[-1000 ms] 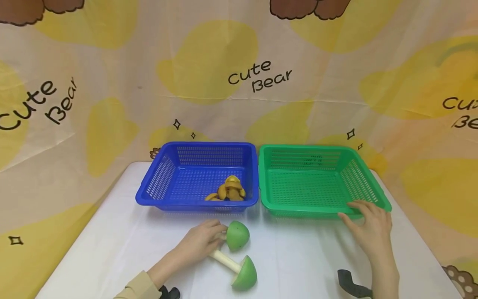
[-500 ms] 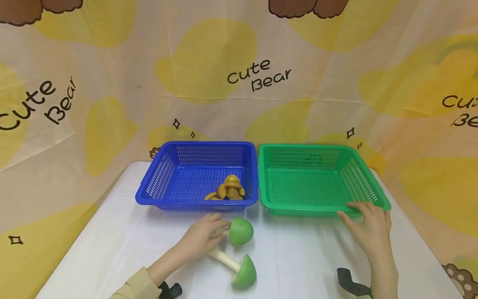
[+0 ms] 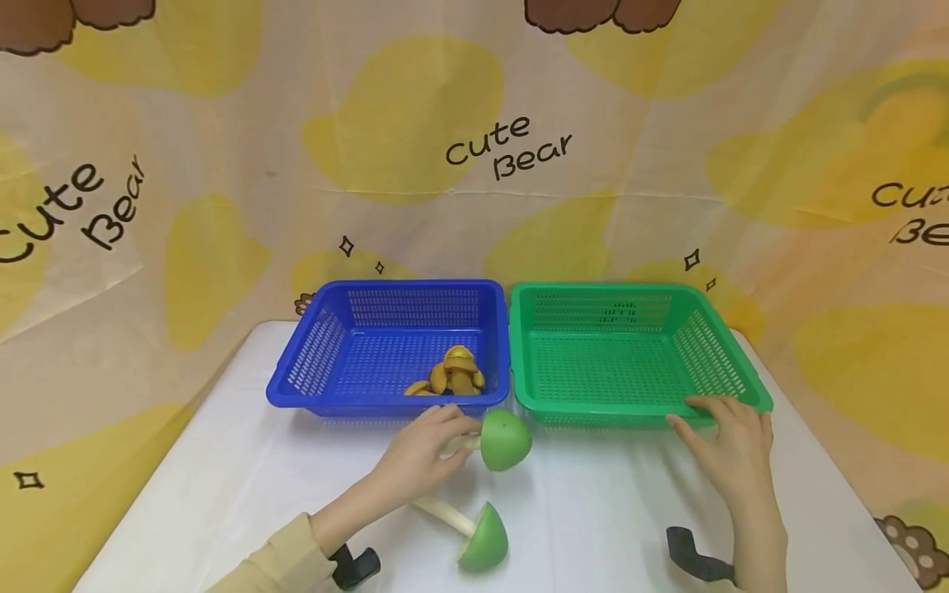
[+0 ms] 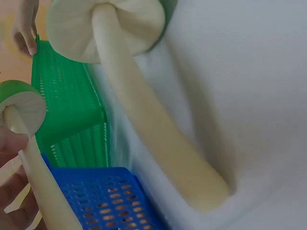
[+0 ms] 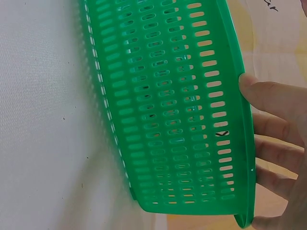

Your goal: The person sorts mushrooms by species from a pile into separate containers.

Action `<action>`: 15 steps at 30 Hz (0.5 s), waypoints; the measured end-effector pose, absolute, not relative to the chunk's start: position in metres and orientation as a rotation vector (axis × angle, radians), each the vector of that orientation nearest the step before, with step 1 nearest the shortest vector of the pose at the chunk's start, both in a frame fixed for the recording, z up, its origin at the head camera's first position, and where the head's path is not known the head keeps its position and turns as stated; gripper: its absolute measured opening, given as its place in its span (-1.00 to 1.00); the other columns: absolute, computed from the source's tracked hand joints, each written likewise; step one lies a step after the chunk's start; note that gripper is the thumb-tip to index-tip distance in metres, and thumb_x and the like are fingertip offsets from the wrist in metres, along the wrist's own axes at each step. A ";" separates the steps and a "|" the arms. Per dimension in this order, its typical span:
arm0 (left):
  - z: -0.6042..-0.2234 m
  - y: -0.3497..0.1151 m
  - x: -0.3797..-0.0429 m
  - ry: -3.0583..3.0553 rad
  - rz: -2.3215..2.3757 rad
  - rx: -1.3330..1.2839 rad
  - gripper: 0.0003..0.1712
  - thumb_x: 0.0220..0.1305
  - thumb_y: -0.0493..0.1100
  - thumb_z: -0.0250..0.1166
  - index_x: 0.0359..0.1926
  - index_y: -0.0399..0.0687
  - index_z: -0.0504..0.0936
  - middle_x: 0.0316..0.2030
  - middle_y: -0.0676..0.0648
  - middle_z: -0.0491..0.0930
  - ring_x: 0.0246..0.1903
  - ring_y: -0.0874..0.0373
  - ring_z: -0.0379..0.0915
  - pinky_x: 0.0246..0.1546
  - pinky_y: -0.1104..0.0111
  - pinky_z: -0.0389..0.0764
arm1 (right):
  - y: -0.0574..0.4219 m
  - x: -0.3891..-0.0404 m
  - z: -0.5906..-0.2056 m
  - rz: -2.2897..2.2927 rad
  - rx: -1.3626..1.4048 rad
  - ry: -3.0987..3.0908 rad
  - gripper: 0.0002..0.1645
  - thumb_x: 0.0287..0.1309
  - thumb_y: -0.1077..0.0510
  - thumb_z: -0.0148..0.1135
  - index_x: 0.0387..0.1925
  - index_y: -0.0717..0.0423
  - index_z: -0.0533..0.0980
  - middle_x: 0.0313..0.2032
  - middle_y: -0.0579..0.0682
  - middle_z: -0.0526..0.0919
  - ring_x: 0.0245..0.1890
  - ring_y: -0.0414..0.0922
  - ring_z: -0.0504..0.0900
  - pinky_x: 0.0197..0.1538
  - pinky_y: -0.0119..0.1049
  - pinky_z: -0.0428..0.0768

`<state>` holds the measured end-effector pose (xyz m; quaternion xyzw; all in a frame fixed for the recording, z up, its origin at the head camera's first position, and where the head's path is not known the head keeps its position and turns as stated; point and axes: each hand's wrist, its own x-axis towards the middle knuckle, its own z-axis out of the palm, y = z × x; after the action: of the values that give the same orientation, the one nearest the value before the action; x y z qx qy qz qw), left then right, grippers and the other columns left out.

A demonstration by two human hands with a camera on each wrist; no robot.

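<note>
My left hand (image 3: 423,453) grips the pale stem of a green-capped toy mushroom (image 3: 507,441), its cap pointing right, just in front of the blue basket. In the left wrist view, the fingers wrap that mushroom's stem (image 4: 45,187). A second green-capped mushroom (image 3: 485,539) lies on the white table below the left hand; its long stem (image 4: 148,115) fills the left wrist view. At the front right corner of the green basket (image 3: 593,410), my right hand (image 3: 734,445) holds the rim, thumb outside and fingers over it, as the right wrist view (image 5: 278,129) also shows.
Several yellow-brown toy mushrooms (image 3: 460,375) sit in the front right of the blue basket (image 3: 371,402). Both baskets stand side by side on the white table (image 3: 593,511), against a patterned cloth (image 3: 415,123). Black wrist mounts (image 3: 356,568) show at both wrists.
My left hand has moved right and away from me, lifting the green-capped mushroom off the table. The second mushroom and the right hand at the green basket stay in place.
</note>
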<state>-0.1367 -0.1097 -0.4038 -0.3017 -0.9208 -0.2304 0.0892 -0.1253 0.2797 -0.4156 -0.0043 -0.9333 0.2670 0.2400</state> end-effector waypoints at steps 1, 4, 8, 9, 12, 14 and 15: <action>-0.402 -0.107 -0.137 -2.739 -0.694 -0.896 -0.68 0.14 -0.16 0.33 -0.04 0.08 0.65 -0.28 0.16 0.53 -0.26 0.30 0.39 -0.32 0.50 0.48 | 0.280 -0.126 -0.415 0.730 -0.012 -2.555 -0.58 0.05 0.07 0.39 -0.12 0.26 0.55 -0.04 0.37 0.53 0.08 0.38 0.32 0.31 0.52 -0.23; -0.396 -0.098 -0.138 -2.732 -0.710 -0.922 -0.68 0.14 -0.16 0.33 -0.04 0.08 0.65 -0.27 0.15 0.54 -0.24 0.28 0.40 -0.31 0.49 0.49 | 0.280 -0.126 -0.415 0.721 -0.013 -2.561 -0.57 0.06 0.05 0.39 -0.11 0.26 0.55 -0.03 0.37 0.53 0.08 0.38 0.32 0.31 0.52 -0.23; -0.388 -0.086 -0.140 -2.716 -0.712 -0.990 -0.68 0.15 -0.16 0.32 -0.02 0.08 0.64 -0.27 0.14 0.54 -0.21 0.26 0.42 -0.27 0.47 0.50 | 0.282 -0.125 -0.415 0.722 -0.012 -2.556 -0.57 0.05 0.04 0.39 -0.11 0.24 0.56 -0.04 0.36 0.54 0.08 0.37 0.33 0.31 0.52 -0.22; -0.386 -0.083 -0.140 -2.710 -0.712 -1.010 -0.68 0.15 -0.16 0.32 -0.02 0.08 0.64 -0.27 0.14 0.54 -0.22 0.26 0.41 -0.27 0.48 0.50 | 0.283 -0.125 -0.415 0.725 -0.012 -2.555 -0.57 0.05 0.04 0.39 -0.12 0.24 0.56 -0.05 0.35 0.55 0.08 0.37 0.33 0.31 0.52 -0.22; -0.381 -0.076 -0.142 -2.686 -0.701 -1.052 -0.68 0.16 -0.16 0.32 -0.02 0.09 0.64 -0.29 0.14 0.52 -0.27 0.27 0.37 -0.32 0.52 0.46 | 0.282 -0.125 -0.415 0.727 -0.015 -2.563 -0.57 0.06 0.04 0.39 -0.11 0.24 0.56 -0.04 0.36 0.54 0.08 0.37 0.33 0.30 0.53 -0.23; -0.377 -0.072 -0.144 -2.662 -0.691 -1.074 -0.69 0.15 -0.16 0.32 -0.03 0.09 0.64 -0.28 0.14 0.53 -0.31 0.28 0.35 -0.36 0.54 0.42 | 0.281 -0.124 -0.415 0.729 -0.016 -2.570 -0.57 0.07 0.04 0.38 -0.11 0.25 0.55 -0.04 0.36 0.54 0.09 0.38 0.32 0.30 0.53 -0.23; -0.375 -0.070 -0.145 -2.648 -0.685 -1.083 -0.69 0.15 -0.17 0.32 -0.04 0.09 0.65 -0.28 0.14 0.53 -0.31 0.28 0.36 -0.37 0.55 0.41 | 0.281 -0.124 -0.416 0.728 -0.017 -2.574 -0.57 0.07 0.04 0.38 -0.11 0.25 0.55 -0.03 0.36 0.54 0.09 0.38 0.32 0.30 0.53 -0.23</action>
<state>-0.1446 -0.0703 -0.3747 -0.3662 -0.8957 -0.2317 0.0998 -0.1240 0.2807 -0.4156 -0.0061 -0.9362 0.2647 0.2313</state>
